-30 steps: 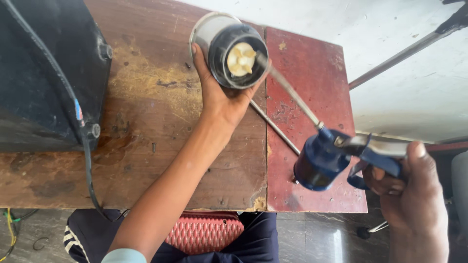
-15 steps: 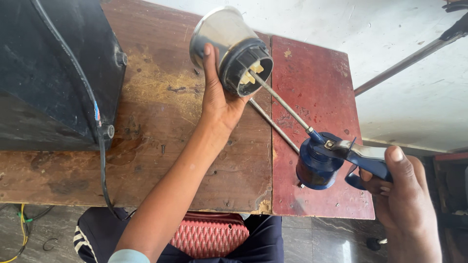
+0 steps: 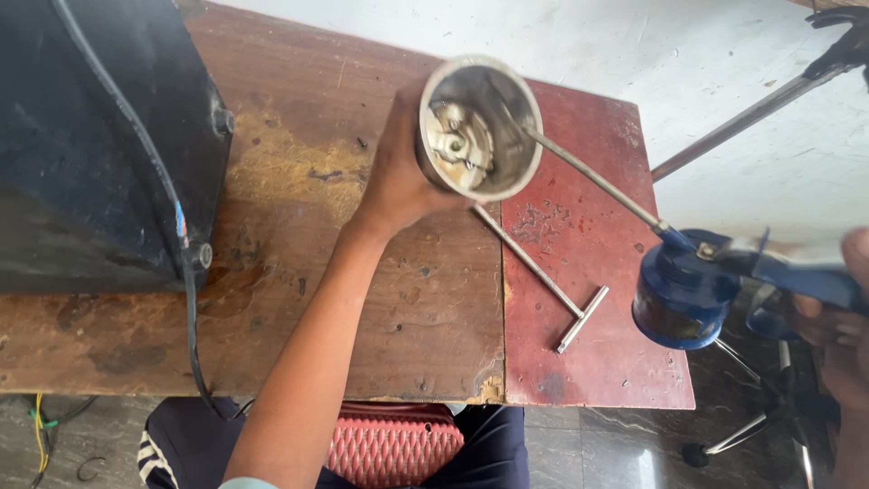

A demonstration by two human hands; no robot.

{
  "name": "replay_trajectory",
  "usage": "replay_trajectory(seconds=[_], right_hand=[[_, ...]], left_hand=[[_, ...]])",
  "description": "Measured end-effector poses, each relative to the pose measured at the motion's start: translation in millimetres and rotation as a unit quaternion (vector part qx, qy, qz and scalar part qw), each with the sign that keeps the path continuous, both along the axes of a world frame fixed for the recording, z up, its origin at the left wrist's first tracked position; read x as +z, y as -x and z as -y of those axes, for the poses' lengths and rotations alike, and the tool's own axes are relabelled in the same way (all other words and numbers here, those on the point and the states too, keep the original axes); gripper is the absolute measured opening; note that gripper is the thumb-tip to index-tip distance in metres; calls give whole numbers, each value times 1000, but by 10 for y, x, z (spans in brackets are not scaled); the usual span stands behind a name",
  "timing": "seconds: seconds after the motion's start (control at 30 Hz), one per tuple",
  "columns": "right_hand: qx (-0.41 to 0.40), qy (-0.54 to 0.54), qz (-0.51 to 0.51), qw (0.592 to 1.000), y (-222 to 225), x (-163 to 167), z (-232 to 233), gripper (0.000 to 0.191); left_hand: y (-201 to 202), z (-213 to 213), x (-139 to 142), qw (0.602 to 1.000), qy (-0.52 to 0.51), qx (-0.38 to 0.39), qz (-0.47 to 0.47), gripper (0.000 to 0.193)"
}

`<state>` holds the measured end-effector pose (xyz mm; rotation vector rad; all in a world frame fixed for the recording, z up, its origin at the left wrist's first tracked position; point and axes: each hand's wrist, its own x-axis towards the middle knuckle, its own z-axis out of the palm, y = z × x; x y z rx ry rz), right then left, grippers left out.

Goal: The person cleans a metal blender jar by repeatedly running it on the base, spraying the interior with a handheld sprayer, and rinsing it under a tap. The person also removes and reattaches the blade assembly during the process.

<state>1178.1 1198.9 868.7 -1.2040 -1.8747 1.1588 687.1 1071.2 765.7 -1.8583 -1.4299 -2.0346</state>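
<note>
My left hand (image 3: 394, 181) grips a steel mixer jar (image 3: 478, 127) from its left side, tilted so its open mouth faces me and the blade inside shows. My right hand (image 3: 846, 317), partly cut off at the right edge, holds a blue oil can (image 3: 683, 290) by its handle. The can's long thin metal spout (image 3: 593, 177) reaches up and left into the jar's mouth. A T-shaped metal tool (image 3: 543, 281) lies on the table below the jar.
A worn wooden table (image 3: 299, 299) carries a red board (image 3: 597, 362) on its right part. A big black machine (image 3: 100, 145) with a black cable (image 3: 190, 317) fills the left. A metal rod (image 3: 751, 113) slants at top right. A pink woven seat (image 3: 394, 448) shows below.
The jar has turned over in my left hand: its black base with a coupling faced me, now its open mouth does. The oil can moved right and its spout now sits inside the jar.
</note>
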Motion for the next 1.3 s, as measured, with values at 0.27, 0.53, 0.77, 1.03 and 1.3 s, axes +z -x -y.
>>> replay_trajectory(seconds=[0.27,0.53,0.77,1.03,1.3], right_hand=[[-45,-39,242,968,1296,665,400,60],[14,34,196,980,1839,800,304,55],[32,12,279,960,1817,673,303,61],[3,28,190,981,1570,350,751,56],[-66,91,10,994,1118,-55,1109,48]], left_hand=[[-54,-28,-134,995,52,-58,-61,127],[115,251,-45,966,205,-154,-36,136],[256,401,72,881,374,-286,56,153],[-30,323,223,850,404,-269,205,124],[-253,571,155,886,385,-240,98,110]])
